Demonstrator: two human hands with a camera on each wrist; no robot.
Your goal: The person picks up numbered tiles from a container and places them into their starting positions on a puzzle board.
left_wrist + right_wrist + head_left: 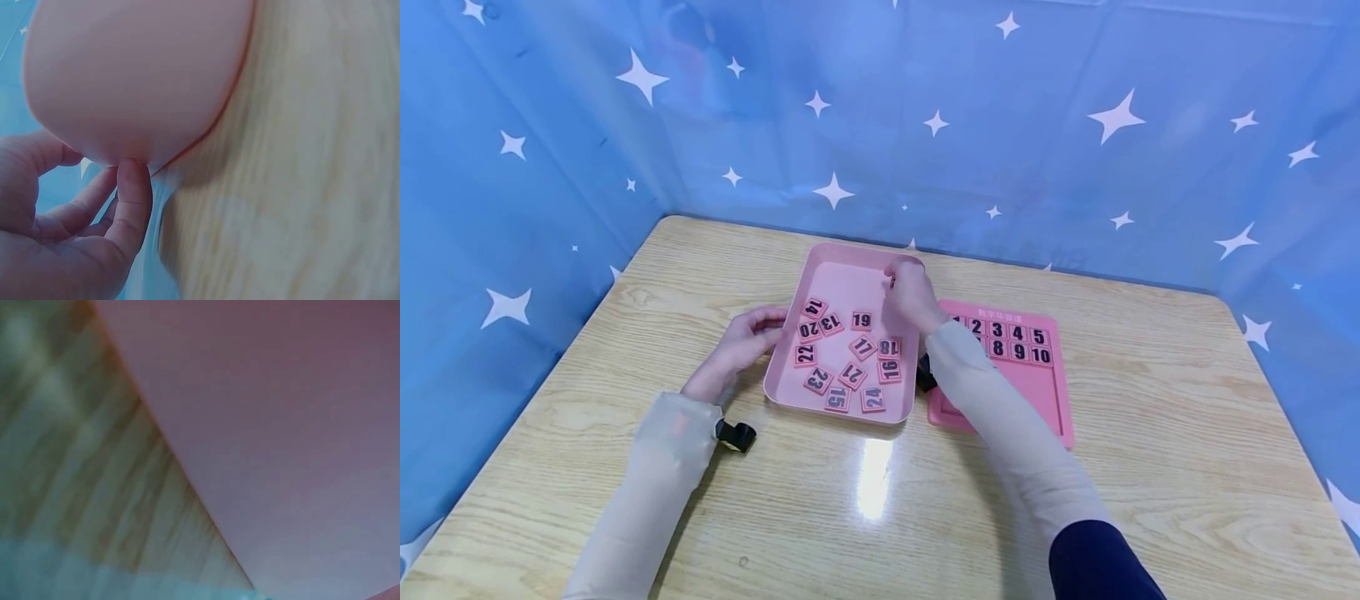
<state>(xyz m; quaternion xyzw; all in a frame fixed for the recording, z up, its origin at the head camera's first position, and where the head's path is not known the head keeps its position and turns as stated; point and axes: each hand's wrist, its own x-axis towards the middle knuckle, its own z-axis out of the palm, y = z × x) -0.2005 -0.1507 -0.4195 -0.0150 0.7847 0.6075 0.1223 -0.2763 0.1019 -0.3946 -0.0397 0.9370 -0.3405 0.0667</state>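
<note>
A pink tray holds several loose number tiles, among them a 19 tile and a 24 tile. My left hand touches the tray's left outer wall; in the left wrist view its fingertips rest against that wall. Inside the tray's far right corner is my right hand, fingers curled, with a small dark bit of what looks like a number tile at its fingertips. Its number is hidden. The right wrist view shows only the pink tray wall close up.
Right of the tray lies a pink number board with tiles up to 10 in its top rows, partly covered by my right forearm. Both stand on a wooden table. A blue star-patterned cloth hangs behind.
</note>
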